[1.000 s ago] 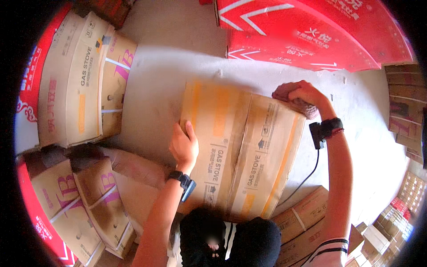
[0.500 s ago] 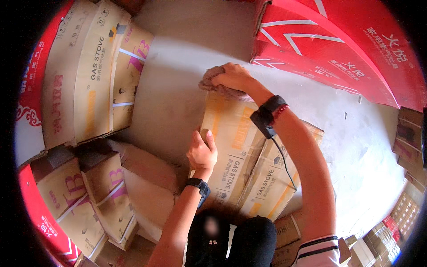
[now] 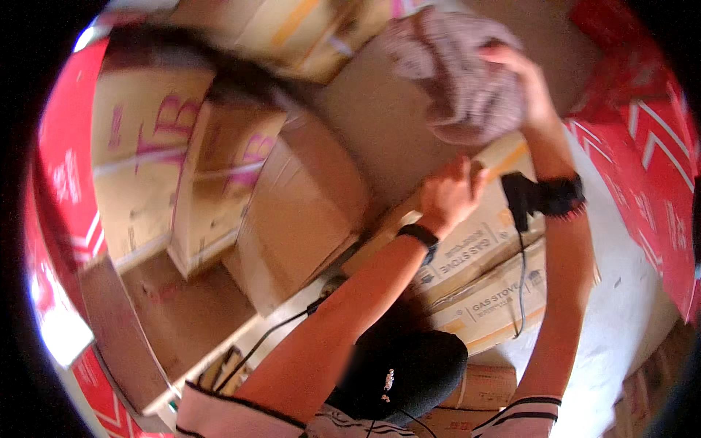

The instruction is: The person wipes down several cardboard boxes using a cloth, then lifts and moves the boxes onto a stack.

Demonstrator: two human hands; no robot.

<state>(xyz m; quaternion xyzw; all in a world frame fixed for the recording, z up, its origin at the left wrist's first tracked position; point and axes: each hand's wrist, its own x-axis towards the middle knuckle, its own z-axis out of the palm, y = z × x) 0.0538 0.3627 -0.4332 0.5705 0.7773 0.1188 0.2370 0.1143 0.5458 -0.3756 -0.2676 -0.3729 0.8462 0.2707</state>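
A tan cardboard box [image 3: 475,255] with orange bands and dark print lies in front of my knees, its two top flaps meeting at a seam. My left hand [image 3: 449,193] rests at the box's left edge, fingers stretched out and somewhat blurred, holding nothing I can see. Beyond the box's far end, my right hand [image 3: 515,69] is closed on a bunched pinkish-brown cloth [image 3: 467,80]. The cloth hangs loose in folds, partly over the far end of the box. A black strap with a cable sits on my right wrist.
Tan cartons [image 3: 146,153] with purple print stand at the left, beside a plain brown carton [image 3: 307,204]. Another tan carton [image 3: 292,33] lies at the far side. Red cartons [image 3: 642,182] with white chevrons line the right. Grey floor [image 3: 621,292] shows between them.
The view has swung left. My right hand has moved the cloth from the box's far end upward, and the cloth hangs more spread out. My left hand has stayed by the box's left edge.
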